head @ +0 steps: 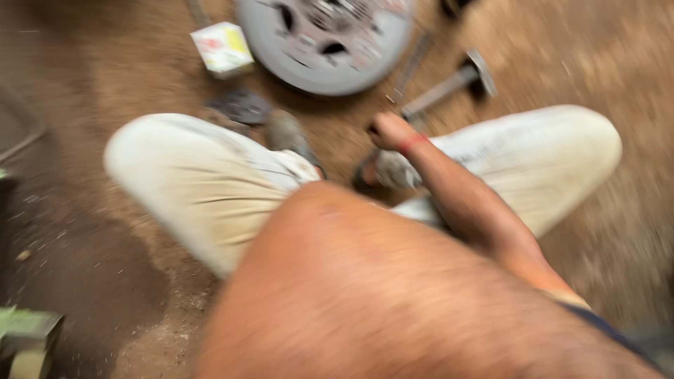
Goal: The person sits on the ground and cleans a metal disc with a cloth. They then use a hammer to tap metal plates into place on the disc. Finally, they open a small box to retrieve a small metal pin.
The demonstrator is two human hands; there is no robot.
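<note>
The picture is heavily blurred by motion. My right hand (390,130) reaches forward between my knees in pale trousers (203,182), with a red thread at the wrist. Its fingers look curled, but I cannot tell whether it holds anything. It hovers just short of a hammer (449,84) lying on the dirt ground. A large bare arm (365,295) fills the lower middle close to the camera, and its hand is hidden. My left hand is not visible.
A grey round metal disc (323,42) lies at the top centre. Near it are a small white and yellow box (223,48), a dark flat pad (242,107) and a thin metal bar (411,67). A green object (24,337) sits at the bottom left.
</note>
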